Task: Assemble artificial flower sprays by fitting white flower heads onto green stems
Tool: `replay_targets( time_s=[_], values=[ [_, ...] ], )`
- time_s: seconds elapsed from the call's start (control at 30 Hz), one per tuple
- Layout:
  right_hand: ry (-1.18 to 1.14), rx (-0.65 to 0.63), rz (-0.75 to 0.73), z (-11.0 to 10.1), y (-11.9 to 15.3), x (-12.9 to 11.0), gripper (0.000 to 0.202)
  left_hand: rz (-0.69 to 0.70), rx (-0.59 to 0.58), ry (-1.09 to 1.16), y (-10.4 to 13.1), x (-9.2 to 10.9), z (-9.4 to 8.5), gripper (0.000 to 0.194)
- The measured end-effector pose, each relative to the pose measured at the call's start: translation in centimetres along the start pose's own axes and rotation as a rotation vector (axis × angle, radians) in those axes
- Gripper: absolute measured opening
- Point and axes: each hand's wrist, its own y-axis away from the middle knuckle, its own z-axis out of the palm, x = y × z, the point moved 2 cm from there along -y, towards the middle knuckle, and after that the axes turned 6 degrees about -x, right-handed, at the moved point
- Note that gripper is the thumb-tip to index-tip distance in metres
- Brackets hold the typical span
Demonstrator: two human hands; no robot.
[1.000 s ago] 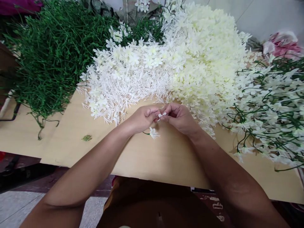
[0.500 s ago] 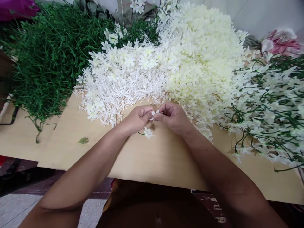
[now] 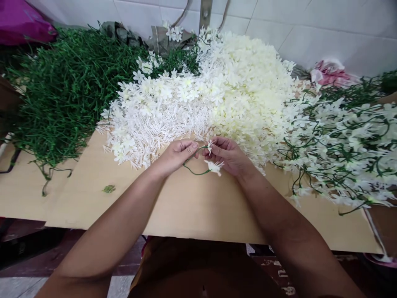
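Observation:
My left hand [image 3: 182, 154] pinches a thin green stem [image 3: 196, 173] between thumb and fingers. One branch of the stem loops below and ends in a white flower [image 3: 214, 167], which hangs by my right palm. The other branch reaches right to a small white flower [image 3: 209, 146] at the fingertips of my right hand [image 3: 228, 154], whose fingers are closed around it. Behind my hands lie a heap of white stamens [image 3: 164, 120] and a large heap of cream-white petals [image 3: 251, 87].
Green stems [image 3: 68, 82] are piled at the left. Flowers joined to stems [image 3: 347, 145] spread over the right side. A small green scrap [image 3: 108, 189] lies on the tan board [image 3: 198, 211]. Pink-and-white cloth [image 3: 331, 72] sits near the tiled wall [image 3: 335, 45].
The small flower has turned, and its green stem now shows between my hands. The lower flower has moved right and up, with its looped stem in sight. The view has tilted up, showing more wall.

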Motion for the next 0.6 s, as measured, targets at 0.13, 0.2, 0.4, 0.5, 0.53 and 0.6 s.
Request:
replay_targets(
  time_s=[0.13,0.2,0.4,0.5,0.53,0.6],
  values=[
    [0.052,0.003,-0.018,0.3,0.1,0.1,0.039,0.022,-0.068,0.019,0.0,0.5,0.2,0.05],
    [0.104,0.012,-0.045,0.6,0.1,0.1,0.039,0.022,-0.067,-0.005,0.0,0.7,0.4,0.042],
    [0.287,0.012,-0.089,1.5,0.0,0.3,0.043,-0.026,-0.053,-0.037,0.1,0.4,0.3,0.038],
    [0.347,0.043,-0.089,1.8,-0.3,0.8,0.046,-0.049,-0.026,-0.026,0.2,0.3,0.0,0.041],
    [0.347,0.057,-0.086,1.8,-0.4,1.0,0.048,-0.058,-0.029,-0.022,0.2,0.3,0.0,0.042],
    [0.343,0.069,-0.076,2.0,-0.6,1.3,0.051,-0.068,-0.048,-0.027,0.1,0.3,0.0,0.043]
  ],
)
